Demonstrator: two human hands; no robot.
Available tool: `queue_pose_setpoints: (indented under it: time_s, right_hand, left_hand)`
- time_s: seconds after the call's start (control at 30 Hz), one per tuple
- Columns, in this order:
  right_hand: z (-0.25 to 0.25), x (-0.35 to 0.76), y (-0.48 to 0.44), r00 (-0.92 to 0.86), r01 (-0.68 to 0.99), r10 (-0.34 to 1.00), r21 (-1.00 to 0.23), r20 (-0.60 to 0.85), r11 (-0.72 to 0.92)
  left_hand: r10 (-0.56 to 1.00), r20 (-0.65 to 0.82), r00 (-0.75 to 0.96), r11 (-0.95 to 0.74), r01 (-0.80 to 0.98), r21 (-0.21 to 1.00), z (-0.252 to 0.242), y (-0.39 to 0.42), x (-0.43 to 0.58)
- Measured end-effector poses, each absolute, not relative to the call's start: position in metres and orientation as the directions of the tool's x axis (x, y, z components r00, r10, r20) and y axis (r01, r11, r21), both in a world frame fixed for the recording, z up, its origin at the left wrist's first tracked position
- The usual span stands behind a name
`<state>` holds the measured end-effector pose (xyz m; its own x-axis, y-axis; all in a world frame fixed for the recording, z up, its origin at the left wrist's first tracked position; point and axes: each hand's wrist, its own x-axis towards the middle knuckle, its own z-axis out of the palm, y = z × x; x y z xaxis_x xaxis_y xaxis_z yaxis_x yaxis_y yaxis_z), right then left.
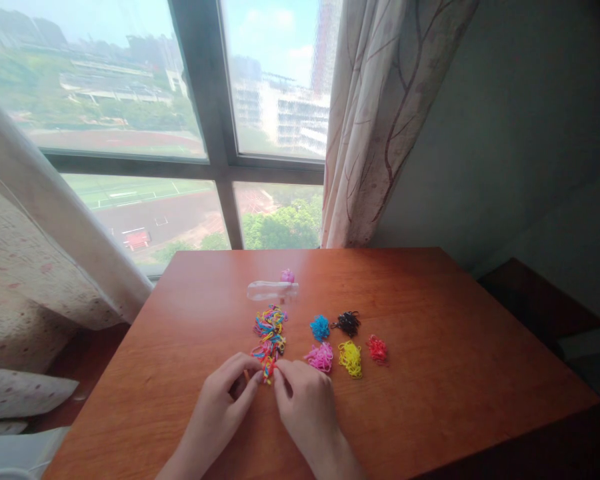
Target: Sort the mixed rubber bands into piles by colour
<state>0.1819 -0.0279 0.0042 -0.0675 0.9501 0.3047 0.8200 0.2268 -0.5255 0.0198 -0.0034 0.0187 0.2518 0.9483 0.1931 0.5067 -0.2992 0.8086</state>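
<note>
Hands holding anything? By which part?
Left hand and right hand both pinch bands at the near end of the mixed pile, fingertip grip; which bands is too small to tell.

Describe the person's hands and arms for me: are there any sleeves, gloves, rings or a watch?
The left hand and the right hand are both bare, with no gloves. No rings, bracelets or watch show on the fingers or wrists. The forearms are uncovered down to the picture's lower edge, so no sleeve is in view. The nails are too small to judge.
</note>
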Motion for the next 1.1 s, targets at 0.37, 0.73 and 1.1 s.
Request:
queue_pose_setpoints:
  time_s: [0.37, 0.73, 1.1]
  right_hand:
    - [0.01, 0.173, -0.029, -0.114, 0.815, 0.936, -0.507, 0.334, 0.28]
    - [0.01, 0.177, -0.033, -0.097, 0.763, 0.948, -0.59, 0.302, 0.266]
    - [0.01, 0.191, -0.045, -0.026, 0.76, 0.952, -0.613, 0.305, 0.217]
  left_hand:
    - [0.944, 0.204, 0.26, -0.316, 0.528, 0.788, 0.016, -0.003, 0.02]
    - [0.936, 0.214, 0.28, -0.341, 0.566, 0.75, 0.015, -0.004, 0.02]
    - [0.941, 0.224, 0.254, -0.339, 0.68, 0.65, 0.007, -0.003, 0.014]
